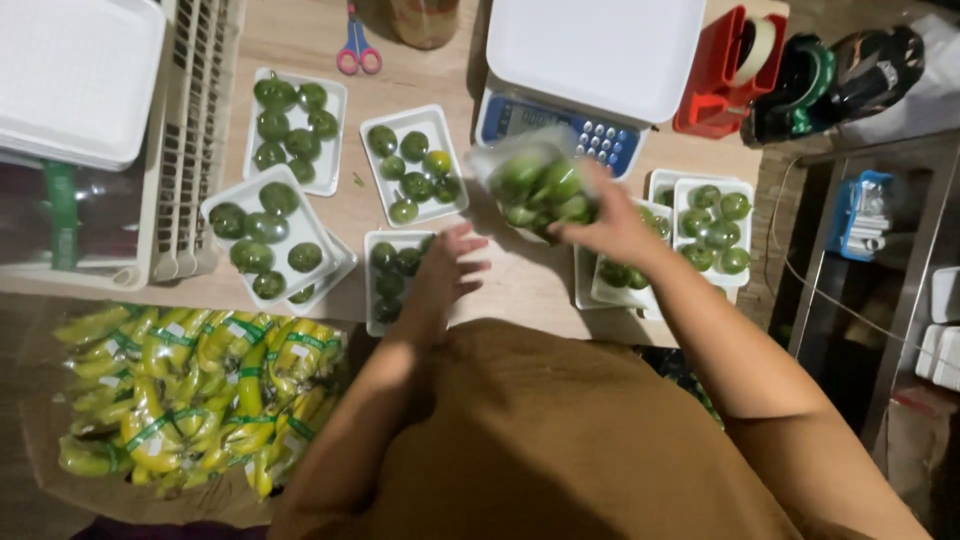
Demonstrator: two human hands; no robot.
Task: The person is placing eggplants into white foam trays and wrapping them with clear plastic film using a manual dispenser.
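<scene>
One wrapped tray of green fruit (540, 185) is held in my right hand (612, 228), lifted just in front of the white scale (590, 60) and above the wooden table (520, 285). Its clear film blurs in the frame, so only a cluster of round, glossy green fruit shows through it; the tray's own edge cannot be made out. My right fingers are curled around the near side of this package. My left hand (448, 265) hovers with fingers spread and holding nothing, just beside a small white tray (388, 282) that contains several dark green fruit.

Three further white foam trays lie to the left: a far tray (295, 125) with about seven fruit, a middle tray (412, 165) with about seven, one of them yellowish, and a tilted near tray (262, 238) with about five, resting on another tray's rim. Right of my forearm, stacked trays (712, 228) also hold green fruit.

Beyond these, pink-handled scissors (357, 50) lie on the table, a red tape dispenser (728, 70) stands beside the scale, and a pale slatted crate (185, 140) sits at the left. Below the table edge, bundles of yellow-green peppers (190, 395) fill a box.
</scene>
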